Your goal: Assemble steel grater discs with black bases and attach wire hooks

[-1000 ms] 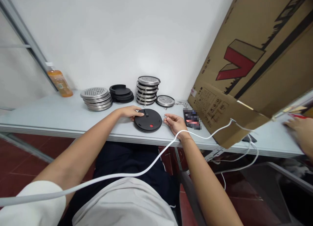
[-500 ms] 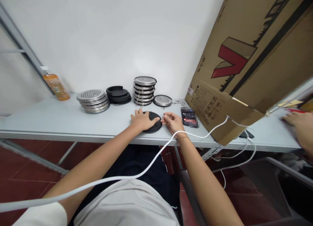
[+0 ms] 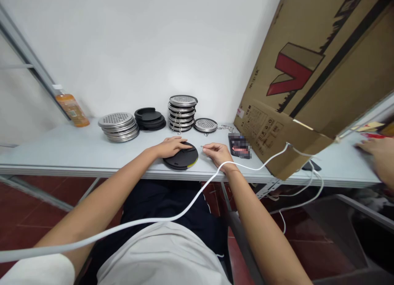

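A black round disc (image 3: pixel 184 157) with a yellow mark on its right edge lies near the front of the table. My left hand (image 3: pixel 170 147) grips the disc from its left side, fingers across the top. Just right of the disc, my right hand (image 3: pixel 218 152) pinches a small shiny metal piece (image 3: pixel 202 146), too small to name surely. Behind them, a silver perforated disc with a black rim (image 3: pixel 205 125) lies flat beside a stack of similar discs (image 3: pixel 182 112) with small metal clips hanging at the front. Loose metal clips (image 3: pixel 226 128) lie to the right.
Silver perforated covers (image 3: pixel 118 127) and black round parts (image 3: pixel 150 120) are stacked at the back left, near an orange bottle (image 3: pixel 72 108). A phone (image 3: pixel 239 146) lies by a large cardboard box (image 3: pixel 277 112). A white cable (image 3: pixel 172 217) crosses in front. Another person's hand (image 3: pixel 378 153) is far right.
The black disc has shifted left and turned, so its yellow mark now shows. My left hand moved left with it. My right hand now stands apart from the disc.
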`<control>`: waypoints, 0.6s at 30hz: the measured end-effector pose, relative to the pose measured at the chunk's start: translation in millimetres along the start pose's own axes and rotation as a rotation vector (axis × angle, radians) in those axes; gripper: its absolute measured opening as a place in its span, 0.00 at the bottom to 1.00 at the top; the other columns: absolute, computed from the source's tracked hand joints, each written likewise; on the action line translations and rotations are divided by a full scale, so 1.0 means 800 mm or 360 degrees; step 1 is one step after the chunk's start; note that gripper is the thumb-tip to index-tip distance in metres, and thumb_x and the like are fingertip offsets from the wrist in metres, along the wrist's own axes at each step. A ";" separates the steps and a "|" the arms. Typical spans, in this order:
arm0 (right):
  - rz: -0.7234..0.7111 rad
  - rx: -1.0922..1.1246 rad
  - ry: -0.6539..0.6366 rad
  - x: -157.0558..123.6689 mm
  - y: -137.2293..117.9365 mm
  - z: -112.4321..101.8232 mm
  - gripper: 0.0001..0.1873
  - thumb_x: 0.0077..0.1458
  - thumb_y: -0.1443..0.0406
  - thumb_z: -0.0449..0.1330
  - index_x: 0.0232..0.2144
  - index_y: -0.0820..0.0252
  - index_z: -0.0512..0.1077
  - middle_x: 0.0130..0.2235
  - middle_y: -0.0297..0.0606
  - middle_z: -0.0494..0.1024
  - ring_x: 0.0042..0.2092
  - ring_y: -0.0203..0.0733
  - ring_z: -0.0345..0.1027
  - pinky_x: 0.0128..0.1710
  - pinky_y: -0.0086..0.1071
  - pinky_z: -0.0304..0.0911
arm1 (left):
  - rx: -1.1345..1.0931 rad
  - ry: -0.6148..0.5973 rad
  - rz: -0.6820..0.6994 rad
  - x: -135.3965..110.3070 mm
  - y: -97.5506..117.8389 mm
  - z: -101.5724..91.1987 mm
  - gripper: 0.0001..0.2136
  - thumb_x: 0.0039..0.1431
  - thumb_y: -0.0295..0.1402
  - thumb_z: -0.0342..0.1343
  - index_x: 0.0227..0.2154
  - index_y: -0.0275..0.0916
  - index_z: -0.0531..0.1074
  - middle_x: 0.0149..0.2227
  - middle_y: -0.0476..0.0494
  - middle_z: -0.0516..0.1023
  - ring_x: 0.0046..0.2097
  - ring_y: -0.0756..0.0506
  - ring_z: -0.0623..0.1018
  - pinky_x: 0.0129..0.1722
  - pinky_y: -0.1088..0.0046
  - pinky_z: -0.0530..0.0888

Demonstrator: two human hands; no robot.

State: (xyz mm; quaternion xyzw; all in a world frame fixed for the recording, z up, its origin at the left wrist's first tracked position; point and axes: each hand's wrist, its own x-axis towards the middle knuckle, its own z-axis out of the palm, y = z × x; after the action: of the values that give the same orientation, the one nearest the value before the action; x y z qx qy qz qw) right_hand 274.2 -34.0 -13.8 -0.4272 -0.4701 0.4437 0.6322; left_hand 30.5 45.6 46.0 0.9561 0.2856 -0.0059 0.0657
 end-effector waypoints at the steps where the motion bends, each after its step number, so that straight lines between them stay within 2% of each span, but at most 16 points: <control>1: 0.0007 -0.0031 -0.0001 0.000 0.000 -0.001 0.16 0.33 0.60 0.76 0.27 0.60 0.81 0.32 0.39 0.82 0.30 0.36 0.70 0.33 0.32 0.66 | 0.0047 0.0022 -0.0003 0.000 0.002 -0.001 0.27 0.64 0.27 0.39 0.61 0.61 0.62 0.69 0.51 0.55 0.68 0.36 0.55 0.63 0.49 0.56; 4: 0.0031 -0.0078 0.0034 -0.001 0.000 -0.001 0.17 0.36 0.59 0.74 0.30 0.59 0.82 0.30 0.38 0.81 0.30 0.37 0.70 0.34 0.33 0.67 | 0.0131 0.0165 -0.0137 -0.001 0.022 -0.006 0.27 0.62 0.25 0.41 0.57 0.63 0.68 0.65 0.49 0.60 0.63 0.37 0.62 0.59 0.53 0.62; 6: 0.0035 -0.0093 0.0040 -0.002 -0.002 0.000 0.17 0.36 0.58 0.74 0.31 0.59 0.82 0.30 0.39 0.81 0.30 0.37 0.71 0.35 0.34 0.68 | 0.0110 0.0265 -0.0363 -0.003 0.049 -0.005 0.24 0.64 0.28 0.40 0.55 0.61 0.70 0.60 0.46 0.66 0.58 0.38 0.68 0.55 0.53 0.66; 8: 0.0023 -0.0140 0.0011 -0.002 -0.003 0.001 0.17 0.36 0.58 0.74 0.31 0.60 0.81 0.31 0.40 0.82 0.32 0.39 0.72 0.36 0.34 0.68 | 0.0024 0.0292 -0.0635 -0.005 0.081 0.004 0.20 0.67 0.38 0.39 0.56 0.58 0.70 0.57 0.43 0.70 0.56 0.35 0.69 0.53 0.49 0.67; 10: 0.0005 -0.0187 -0.0015 -0.002 -0.004 0.002 0.18 0.35 0.58 0.74 0.31 0.60 0.81 0.32 0.41 0.82 0.33 0.40 0.73 0.37 0.35 0.68 | 0.0030 0.0418 -0.0805 -0.007 0.111 0.019 0.24 0.65 0.51 0.39 0.55 0.51 0.71 0.57 0.39 0.70 0.57 0.32 0.67 0.53 0.46 0.65; 11: -0.0003 -0.0197 -0.0020 -0.003 -0.005 0.002 0.18 0.34 0.58 0.74 0.31 0.61 0.81 0.32 0.41 0.82 0.33 0.40 0.73 0.37 0.35 0.68 | 0.0088 0.0507 -0.0824 -0.007 0.123 0.027 0.27 0.63 0.55 0.42 0.57 0.47 0.70 0.58 0.35 0.68 0.58 0.30 0.66 0.54 0.46 0.64; 12: -0.0010 -0.0195 -0.0015 -0.003 -0.005 0.002 0.18 0.34 0.58 0.74 0.31 0.61 0.81 0.32 0.41 0.82 0.33 0.40 0.73 0.36 0.34 0.68 | 0.0166 0.0594 -0.0816 -0.008 0.131 0.034 0.31 0.61 0.56 0.45 0.59 0.42 0.67 0.59 0.32 0.67 0.59 0.29 0.64 0.56 0.46 0.62; 14: -0.0025 -0.0176 -0.0005 -0.004 -0.006 0.001 0.17 0.36 0.58 0.73 0.30 0.60 0.81 0.32 0.40 0.82 0.33 0.39 0.73 0.36 0.34 0.68 | 0.0232 0.0649 -0.0650 -0.012 0.134 0.043 0.30 0.61 0.51 0.48 0.61 0.40 0.64 0.61 0.32 0.65 0.60 0.31 0.64 0.58 0.49 0.60; 16: -0.0036 -0.0176 -0.0104 -0.007 -0.009 0.001 0.15 0.39 0.58 0.72 0.31 0.60 0.81 0.32 0.39 0.82 0.33 0.39 0.73 0.37 0.33 0.69 | 0.0181 0.0582 -0.0372 -0.018 0.121 0.041 0.27 0.62 0.49 0.48 0.61 0.43 0.64 0.61 0.37 0.66 0.60 0.34 0.64 0.58 0.53 0.60; 18: -0.0021 -0.0226 -0.0333 -0.010 -0.013 0.001 0.14 0.41 0.59 0.72 0.32 0.59 0.82 0.33 0.39 0.83 0.35 0.40 0.74 0.39 0.34 0.69 | 0.0142 0.0521 -0.0168 -0.026 0.097 0.034 0.27 0.62 0.50 0.49 0.61 0.46 0.65 0.61 0.40 0.67 0.61 0.34 0.62 0.60 0.54 0.58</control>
State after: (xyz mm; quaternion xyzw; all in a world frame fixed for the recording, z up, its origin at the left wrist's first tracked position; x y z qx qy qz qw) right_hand 273.8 -44.1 -5.2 -0.4192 -0.5665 0.4473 0.5507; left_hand 56.0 -33.6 29.6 0.9299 0.3418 0.1338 -0.0247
